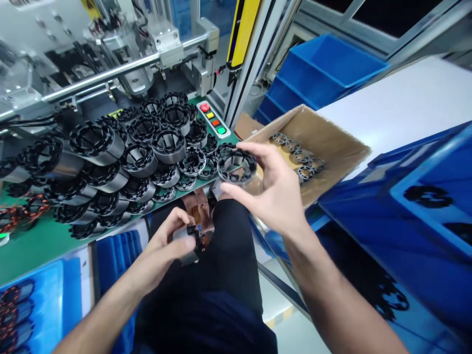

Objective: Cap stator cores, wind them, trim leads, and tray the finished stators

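My right hand [275, 189] grips a black-and-silver ring-shaped core [237, 167] between thumb and fingers, just off the right end of the stacked cores. Lower, over my lap, my left hand [171, 246] is closed round another metal core [188, 246] with a black slotted end. Several similar cores [168, 146] stand piled in layers on the green table [40, 255]. Beside my right hand, an open cardboard box [332, 142] holds several thin ring pieces [302, 156].
Behind the pile is a machine with a metal rail [110, 73]. A button panel [214, 119] sits at the table's corner. Blue bins [332, 59] stand at the back right, with a large blue bin [368, 216] at right. Copper-wound parts lie in a blue tray [51, 290] at lower left.
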`<state>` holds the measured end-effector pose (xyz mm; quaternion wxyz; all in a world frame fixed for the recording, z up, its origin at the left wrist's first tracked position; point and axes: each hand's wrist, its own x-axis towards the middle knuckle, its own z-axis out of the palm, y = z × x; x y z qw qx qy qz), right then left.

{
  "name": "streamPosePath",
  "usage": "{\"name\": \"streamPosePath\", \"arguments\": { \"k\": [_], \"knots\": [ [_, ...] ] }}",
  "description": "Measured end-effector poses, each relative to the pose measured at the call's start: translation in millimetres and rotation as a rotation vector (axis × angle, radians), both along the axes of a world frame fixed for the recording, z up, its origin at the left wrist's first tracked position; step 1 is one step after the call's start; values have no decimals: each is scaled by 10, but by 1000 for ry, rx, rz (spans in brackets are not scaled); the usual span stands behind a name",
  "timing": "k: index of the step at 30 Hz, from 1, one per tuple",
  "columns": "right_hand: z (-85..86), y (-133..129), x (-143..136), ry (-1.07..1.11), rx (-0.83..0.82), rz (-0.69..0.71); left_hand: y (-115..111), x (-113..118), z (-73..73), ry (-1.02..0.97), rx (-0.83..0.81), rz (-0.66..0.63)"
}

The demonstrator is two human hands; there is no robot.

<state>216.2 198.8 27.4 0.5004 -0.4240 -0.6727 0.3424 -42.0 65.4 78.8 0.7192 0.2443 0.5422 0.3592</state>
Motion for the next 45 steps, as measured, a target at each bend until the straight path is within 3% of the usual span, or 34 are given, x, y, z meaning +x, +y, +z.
{"name": "streamPosePath", "arguments": {
  "k": [5,10,14,17,19,23,27,30,34,38,45],
  "knots": [
    [-130,635,-125,-19,-27,82,-248,-158,34,121,-84,-162],
    [-227,761,-177,-29,-80,120,-313,-242,170,306,1,-413],
    [-279,800,-143,-53,-25,157,-207,-198,346,474,251,-429],
    [-315,850,-121,-53,-17,197,-17,-108,639,686,497,-419],
    [-346,878,-120,-40,-32,224,202,-21,880,933,660,-411],
    [-398,866,-118,-69,35,263,889,179,1204,1415,885,-403],
    [-309,669,12,-136,119,223,1618,302,1188,1641,997,-714],
    [-125,364,230,-177,94,139,1937,314,1094,1709,1008,-916],
    [113,-164,592,-220,60,43,2077,266,1050,1745,973,-1000],
    [215,-635,958,-313,7,4,2118,226,1077,1745,940,-1037],
    [344,-1087,1512,-484,-27,-57,2162,223,1071,1732,823,-1054]
  ]
}}
